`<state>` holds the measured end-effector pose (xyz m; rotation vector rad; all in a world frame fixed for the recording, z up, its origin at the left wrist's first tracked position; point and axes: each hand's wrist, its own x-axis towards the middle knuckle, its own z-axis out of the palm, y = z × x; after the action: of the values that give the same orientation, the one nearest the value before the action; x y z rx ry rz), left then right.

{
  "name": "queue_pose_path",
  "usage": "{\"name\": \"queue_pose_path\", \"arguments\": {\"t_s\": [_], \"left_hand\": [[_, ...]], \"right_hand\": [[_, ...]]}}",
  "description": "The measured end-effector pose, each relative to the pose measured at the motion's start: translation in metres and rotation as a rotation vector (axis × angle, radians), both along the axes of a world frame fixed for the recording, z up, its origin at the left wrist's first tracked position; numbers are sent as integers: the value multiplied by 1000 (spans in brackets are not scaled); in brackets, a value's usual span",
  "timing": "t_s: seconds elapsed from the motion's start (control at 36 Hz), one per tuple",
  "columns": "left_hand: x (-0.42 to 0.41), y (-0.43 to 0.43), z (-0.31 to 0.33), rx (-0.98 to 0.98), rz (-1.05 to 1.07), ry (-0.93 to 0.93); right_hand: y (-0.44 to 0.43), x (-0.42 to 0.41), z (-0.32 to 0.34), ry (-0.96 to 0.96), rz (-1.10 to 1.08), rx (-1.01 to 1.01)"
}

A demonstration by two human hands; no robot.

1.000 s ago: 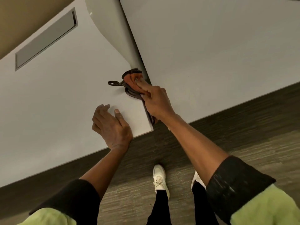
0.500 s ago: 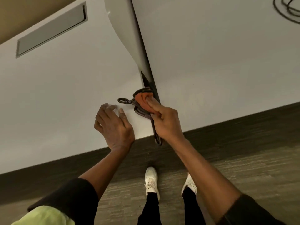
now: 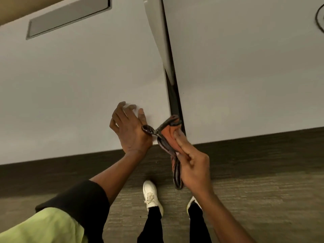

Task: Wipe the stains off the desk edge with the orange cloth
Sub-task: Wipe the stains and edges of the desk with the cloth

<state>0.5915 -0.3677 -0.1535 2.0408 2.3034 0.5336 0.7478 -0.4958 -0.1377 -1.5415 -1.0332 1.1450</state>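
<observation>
Shoes, floor, and a wire

Two white shoes [image 3: 152, 195] stand on the gray carpet floor [image 3: 263, 199] below the grip. A black wire [image 3: 318, 20] curls far up and right. A gray slot cover [image 3: 68, 16] sits far up left.

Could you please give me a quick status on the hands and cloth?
Right hand gripping orange cloth at white desk's corner edge. Left hand flat on desk. Nothing obstructing.

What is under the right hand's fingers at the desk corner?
The folded orange cloth, pressed by the right hand near the dark gap. Any stain beneath is covered.
</observation>
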Motion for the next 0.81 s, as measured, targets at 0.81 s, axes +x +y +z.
{"name": "queue_pose_path", "arguments": {"t_s": [0.81], "left_hand": [[-79,-19,10,82,33,-235]], "right_hand": [[90,-36,27,-871,264,17]]}}
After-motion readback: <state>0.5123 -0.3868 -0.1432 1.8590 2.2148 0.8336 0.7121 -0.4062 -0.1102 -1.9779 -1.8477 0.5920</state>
